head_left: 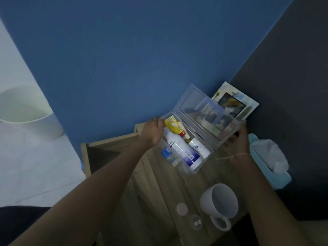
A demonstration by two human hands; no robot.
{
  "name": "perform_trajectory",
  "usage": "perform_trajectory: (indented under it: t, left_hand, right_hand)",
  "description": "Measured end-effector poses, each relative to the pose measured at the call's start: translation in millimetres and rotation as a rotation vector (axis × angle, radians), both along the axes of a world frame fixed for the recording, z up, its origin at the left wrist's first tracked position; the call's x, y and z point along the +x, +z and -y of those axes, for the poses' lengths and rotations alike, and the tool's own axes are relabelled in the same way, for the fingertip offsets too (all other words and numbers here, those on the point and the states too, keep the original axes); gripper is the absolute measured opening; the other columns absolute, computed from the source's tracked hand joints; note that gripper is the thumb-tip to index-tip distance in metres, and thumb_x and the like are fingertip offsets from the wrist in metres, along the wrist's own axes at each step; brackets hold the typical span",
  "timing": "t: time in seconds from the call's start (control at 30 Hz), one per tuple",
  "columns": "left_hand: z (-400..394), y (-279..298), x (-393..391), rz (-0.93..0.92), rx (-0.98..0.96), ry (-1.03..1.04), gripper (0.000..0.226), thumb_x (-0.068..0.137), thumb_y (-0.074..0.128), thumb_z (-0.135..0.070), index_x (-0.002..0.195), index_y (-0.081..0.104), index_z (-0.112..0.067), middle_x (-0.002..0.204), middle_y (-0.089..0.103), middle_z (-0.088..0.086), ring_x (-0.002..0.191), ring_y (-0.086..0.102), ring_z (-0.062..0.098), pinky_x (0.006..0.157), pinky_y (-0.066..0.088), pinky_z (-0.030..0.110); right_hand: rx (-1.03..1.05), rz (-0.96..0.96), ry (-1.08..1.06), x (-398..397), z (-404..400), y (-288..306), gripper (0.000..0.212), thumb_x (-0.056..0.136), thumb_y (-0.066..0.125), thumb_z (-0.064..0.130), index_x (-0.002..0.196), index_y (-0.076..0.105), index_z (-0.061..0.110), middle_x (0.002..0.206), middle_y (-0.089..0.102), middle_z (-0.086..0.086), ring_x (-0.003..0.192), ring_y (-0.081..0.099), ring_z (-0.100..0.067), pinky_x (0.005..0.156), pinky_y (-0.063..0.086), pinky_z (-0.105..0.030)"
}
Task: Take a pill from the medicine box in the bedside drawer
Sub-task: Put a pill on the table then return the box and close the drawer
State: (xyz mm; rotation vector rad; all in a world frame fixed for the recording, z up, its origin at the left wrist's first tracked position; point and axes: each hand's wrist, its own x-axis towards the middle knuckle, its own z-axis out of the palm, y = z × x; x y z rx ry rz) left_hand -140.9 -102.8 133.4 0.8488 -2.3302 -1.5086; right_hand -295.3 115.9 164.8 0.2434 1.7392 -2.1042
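Clear plastic medicine box [184, 167], lid [197, 110] hinged up and open toward the wall, standing on the wooden bedside top [150, 192] beside the pulled-out drawer [106, 148]. Long axis runs from the far-left corner near the wall toward the near-right corner.

Contents: yellow packet [173, 124] at the far end; large white bottle [179, 148] lying along the box's length; smaller white bottle [198, 147] alongside it; blue-capped item [166, 152] against the near wall, indistinct.

Left hand [152, 132]: at the box's far-left end, fingers curled over the rim and touching the yellow packet; whether they are pinched on it cannot be told.

Right hand [236, 139]: fingers spread, bracing the open lid's outer edge from the right; holds nothing else.

Judgement: the left hand is the nearer to the contents, which lie just to its right.

Also on the top: small clear dish [196, 222] with two pale tablets, pink round lid [182, 208], grey mug [219, 201], tissue holder [269, 157], picture frame [234, 102].
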Motion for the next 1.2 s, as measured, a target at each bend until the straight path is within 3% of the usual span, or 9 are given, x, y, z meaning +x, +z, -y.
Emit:
perform_trajectory:
  t: [0.1, 0.13, 0.2, 0.27, 0.4, 0.53, 0.9, 1.07, 1.2]
  left_hand:
    - [-3, 14, 1, -0.094, 0.291, 0.138, 0.054, 0.101, 0.02, -0.042, 0.137, 0.043, -0.008, 0.146, 0.043, 0.011, 0.137, 0.036, 0.024, 0.11, 0.023, 0.03]
    - [-3, 17, 1, -0.113, 0.35, 0.169, 0.058, 0.099, 0.018, -0.048, 0.14, 0.039, -0.011, 0.148, 0.04, 0.009, 0.138, 0.035, 0.023, 0.111, 0.022, 0.031]
    - [-4, 21, 3, -0.16, 0.396, 0.202, 0.062, 0.097, 0.016, -0.054, 0.143, 0.033, -0.017, 0.151, 0.036, 0.004, 0.139, 0.032, 0.02, 0.11, 0.02, 0.028]
    - [-5, 23, 5, -0.182, 0.355, 0.198, 0.059, 0.097, 0.019, -0.053, 0.145, 0.031, -0.02, 0.152, 0.034, -0.001, 0.141, 0.028, 0.016, 0.101, 0.017, 0.019]
    - [-8, 15, 9, -0.151, 0.174, 0.144, 0.067, 0.093, 0.04, -0.053, 0.146, 0.027, -0.015, 0.153, 0.031, 0.005, 0.141, 0.028, 0.019, 0.111, 0.018, 0.025]
    - [-5, 1, 10, -0.027, -0.025, 0.029, 0.077, 0.087, 0.055, -0.052, 0.147, 0.025, -0.014, 0.153, 0.03, 0.011, 0.141, 0.028, 0.025, 0.115, 0.021, 0.034]
    - [-3, -14, 13, -0.007, -0.094, -0.026, 0.08, 0.085, 0.061, -0.045, 0.147, 0.02, -0.015, 0.151, 0.03, 0.013, 0.138, 0.03, 0.029, 0.111, 0.025, 0.038]
    - [-4, -16, 17, -0.032, -0.13, -0.022, 0.079, 0.086, 0.059, -0.046, 0.148, 0.02, -0.015, 0.149, 0.031, 0.015, 0.137, 0.031, 0.03, 0.111, 0.027, 0.039]
    - [-9, -22, 21, 0.027, -0.283, -0.072, 0.072, 0.091, 0.047, -0.048, 0.149, 0.014, -0.022, 0.158, 0.01, 0.015, 0.146, 0.011, 0.032, 0.117, 0.016, 0.042]
  right_hand:
    - [0.148, -0.167, 0.153, 16, -7, 7, 0.083, 0.056, 0.082, 0.058, 0.117, 0.055, 0.009, 0.104, 0.06, -0.007, 0.084, 0.062, -0.015, 0.064, 0.054, -0.027]
    - [0.22, -0.268, 0.195, 25, -9, 10, 0.07, 0.064, 0.082, 0.046, 0.115, 0.053, 0.007, 0.1, 0.061, -0.005, 0.082, 0.062, -0.014, 0.063, 0.052, -0.024]
    - [0.32, -0.41, 0.305, 48, -13, 12, 0.037, 0.079, 0.072, 0.011, 0.108, 0.05, 0.016, 0.1, 0.058, 0.004, 0.085, 0.058, -0.009, 0.068, 0.049, -0.022]
    - [0.412, -0.501, 0.475, 65, -16, 9, 0.056, 0.077, 0.071, -0.001, 0.119, 0.047, 0.027, 0.114, 0.053, 0.012, 0.099, 0.054, -0.006, 0.079, 0.046, -0.025]
    - [0.783, -0.741, 0.691, 95, -12, -4, 0.081, 0.072, 0.079, 0.01, 0.14, 0.038, 0.024, 0.135, 0.039, 0.011, 0.123, 0.038, -0.006, 0.091, 0.042, -0.013]
    - [0.868, -0.898, 0.663, 104, -10, -22, 0.083, 0.069, 0.08, 0.015, 0.141, 0.039, 0.019, 0.152, 0.029, -0.006, 0.142, 0.024, -0.023, 0.111, 0.036, -0.044]
    - [0.937, -0.956, 0.689, 114, -8, -17, 0.076, 0.073, 0.079, 0.015, 0.139, 0.041, 0.02, 0.152, 0.026, -0.003, 0.134, 0.024, -0.011, 0.099, 0.032, -0.025]
    - [0.976, -0.962, 0.638, 109, 2, -8, 0.055, 0.074, 0.078, 0.033, 0.121, 0.053, 0.021, 0.14, 0.039, -0.005, 0.119, 0.035, -0.009, 0.084, 0.031, -0.012]
    - [0.995, -0.896, 0.663, 102, 13, -20, 0.069, 0.074, 0.077, 0.033, 0.131, 0.04, 0.021, 0.157, 0.018, -0.009, 0.145, 0.016, -0.027, 0.108, 0.035, -0.042]
